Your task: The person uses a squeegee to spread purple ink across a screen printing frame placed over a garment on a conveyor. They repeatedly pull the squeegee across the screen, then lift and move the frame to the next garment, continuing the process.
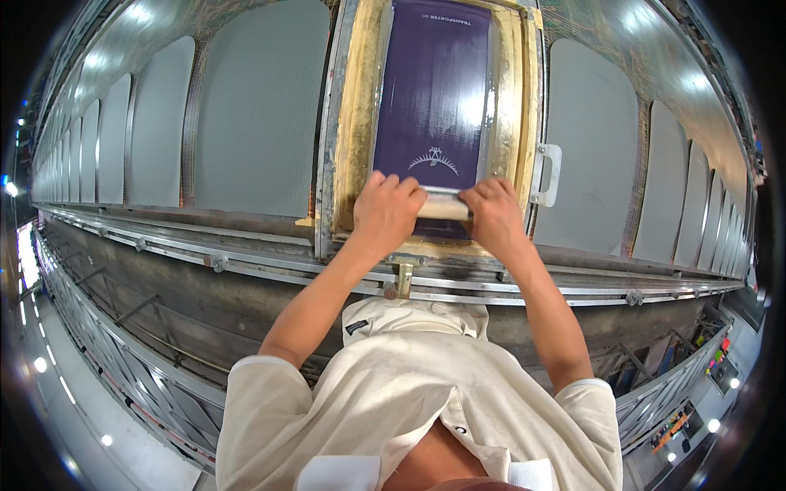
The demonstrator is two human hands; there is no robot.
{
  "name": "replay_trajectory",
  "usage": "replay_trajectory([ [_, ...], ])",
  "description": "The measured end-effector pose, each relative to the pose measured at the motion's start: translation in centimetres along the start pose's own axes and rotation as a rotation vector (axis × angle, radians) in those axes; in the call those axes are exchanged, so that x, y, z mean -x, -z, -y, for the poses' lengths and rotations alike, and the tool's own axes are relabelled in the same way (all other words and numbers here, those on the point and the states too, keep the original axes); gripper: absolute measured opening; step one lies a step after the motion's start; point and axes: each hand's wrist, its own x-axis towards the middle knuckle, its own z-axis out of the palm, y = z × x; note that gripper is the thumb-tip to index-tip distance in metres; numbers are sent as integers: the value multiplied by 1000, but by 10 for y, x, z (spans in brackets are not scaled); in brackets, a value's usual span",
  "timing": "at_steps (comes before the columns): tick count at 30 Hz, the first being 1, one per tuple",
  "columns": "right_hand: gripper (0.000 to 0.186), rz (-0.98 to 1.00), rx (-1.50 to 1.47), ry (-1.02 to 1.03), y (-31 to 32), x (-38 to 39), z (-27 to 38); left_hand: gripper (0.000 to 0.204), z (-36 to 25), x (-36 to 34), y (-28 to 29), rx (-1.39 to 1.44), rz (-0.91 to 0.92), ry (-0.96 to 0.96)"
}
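My left hand (388, 211) and my right hand (495, 214) are closed around the two ends of a squeegee (444, 207) with a pale handle. It lies crosswise over the near end of a screen-printing frame (326, 155). Inside the frame, a glossy dark purple panel (434, 90) shows through, with a small pale emblem just beyond the squeegee. Yellowish, stained borders run along the panel's sides. My fingers and the squeegee hide part of its near end, and the squeegee's lower edge cannot be made out.
A white pull handle (552, 175) is fixed to the frame's right side. Grey rounded panels (260, 114) line the long table on the left, with more grey panels (591, 147) on the right. A metal rail (217, 263) runs along the near edge, close to my body.
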Motion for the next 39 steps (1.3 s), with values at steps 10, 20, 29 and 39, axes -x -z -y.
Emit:
replay_trajectory([
  [10,29,-28,107,29,44,-150,-98,23,84,-161,25,-68,-60,-3],
  [20,40,-59,100,-68,78,-333,-229,31,185,-364,53,-138,-121,7],
  [29,36,-64,73,-11,43,-241,-179,23,126,-259,40,-75,-64,44],
  [39,31,44,-44,-13,-1,10,6,34,-8,12,0,-21,20,13],
])
